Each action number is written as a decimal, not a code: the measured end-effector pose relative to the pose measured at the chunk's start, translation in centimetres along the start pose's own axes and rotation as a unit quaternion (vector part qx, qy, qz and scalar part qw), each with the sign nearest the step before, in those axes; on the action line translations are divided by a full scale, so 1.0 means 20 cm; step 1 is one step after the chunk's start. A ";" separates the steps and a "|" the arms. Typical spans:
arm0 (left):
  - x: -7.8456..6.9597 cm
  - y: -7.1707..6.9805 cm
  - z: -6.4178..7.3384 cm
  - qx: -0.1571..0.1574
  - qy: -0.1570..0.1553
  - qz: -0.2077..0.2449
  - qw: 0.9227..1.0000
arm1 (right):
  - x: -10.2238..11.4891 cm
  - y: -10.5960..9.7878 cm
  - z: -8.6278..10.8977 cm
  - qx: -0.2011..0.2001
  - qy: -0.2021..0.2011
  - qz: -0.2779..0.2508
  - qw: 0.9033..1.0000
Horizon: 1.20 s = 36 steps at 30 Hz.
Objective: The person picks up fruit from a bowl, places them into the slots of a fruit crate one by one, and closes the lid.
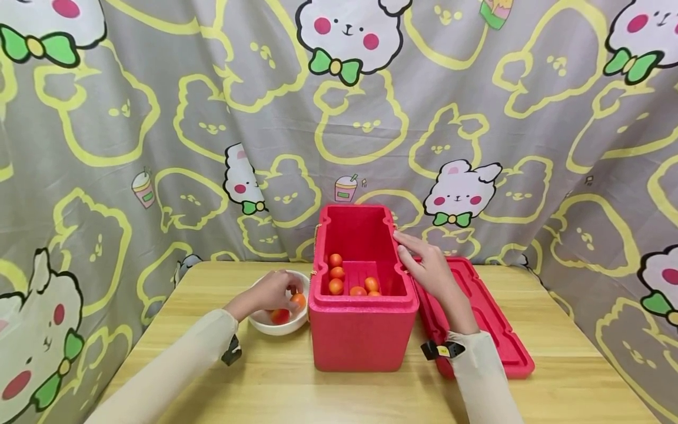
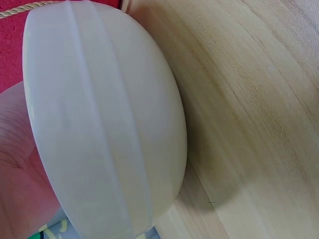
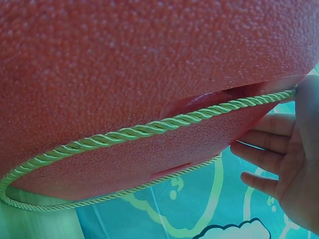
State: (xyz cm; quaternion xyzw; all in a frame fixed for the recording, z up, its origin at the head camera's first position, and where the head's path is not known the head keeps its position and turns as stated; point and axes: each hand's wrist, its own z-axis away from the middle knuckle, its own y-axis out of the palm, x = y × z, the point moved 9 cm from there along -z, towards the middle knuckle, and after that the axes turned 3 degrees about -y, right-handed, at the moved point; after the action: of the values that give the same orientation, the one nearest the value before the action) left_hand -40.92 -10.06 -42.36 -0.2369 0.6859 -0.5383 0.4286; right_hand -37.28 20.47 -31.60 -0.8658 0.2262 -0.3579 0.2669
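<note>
My left hand [image 1: 275, 290] reaches down into a white bowl [image 1: 258, 321], its thumb and fingers curled at an orange-red cherry tomato [image 1: 299, 301]. Another tomato [image 1: 279, 317] lies in the bowl below the hand. The left wrist view shows mainly the outside of the bowl [image 2: 104, 119], with part of the palm behind its rim. An uncovered red foam box [image 1: 363, 338] stands right of the bowl, several tomatoes [image 1: 336, 286] on its floor. My right hand [image 1: 430, 268] rests against the box's right rim. In the right wrist view its fingers [image 3: 264, 154] are extended beside the box wall.
The box's red lid [image 1: 492, 318] lies on the wooden table [image 1: 254, 383], to the right of the box. A gold cord [image 3: 149, 128] loops along the box's outer side. Behind the table hangs a grey patterned curtain [image 1: 286, 129].
</note>
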 end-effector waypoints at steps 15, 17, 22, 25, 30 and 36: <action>0.01 0.01 0.00 0.002 -0.010 -0.008 1.000 | 0.01 0.00 0.01 -0.001 -0.008 -0.002 1.000; 0.01 0.02 0.00 0.005 -0.014 -0.006 1.000 | 0.00 0.00 0.01 0.001 -0.007 -0.002 1.000; 0.01 0.03 0.01 0.009 -0.016 0.000 1.000 | 0.00 0.01 0.01 0.004 -0.001 0.001 1.000; 0.01 0.03 0.02 0.003 -0.006 -0.003 1.000 | 0.00 0.01 0.01 0.003 0.000 0.004 1.000; -0.01 0.02 0.02 -0.017 0.022 -0.020 0.999 | 0.00 0.00 0.01 0.000 0.000 0.004 1.000; -0.03 0.01 0.02 -0.034 0.039 -0.046 0.998 | 0.01 0.00 0.01 -0.002 -0.003 0.005 1.000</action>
State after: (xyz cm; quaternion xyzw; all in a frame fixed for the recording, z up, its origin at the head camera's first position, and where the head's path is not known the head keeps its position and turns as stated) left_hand -40.24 -9.79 -42.36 -0.2616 0.7083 -0.5428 0.3677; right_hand -37.08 20.42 -31.58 -0.8664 0.2304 -0.3531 0.2676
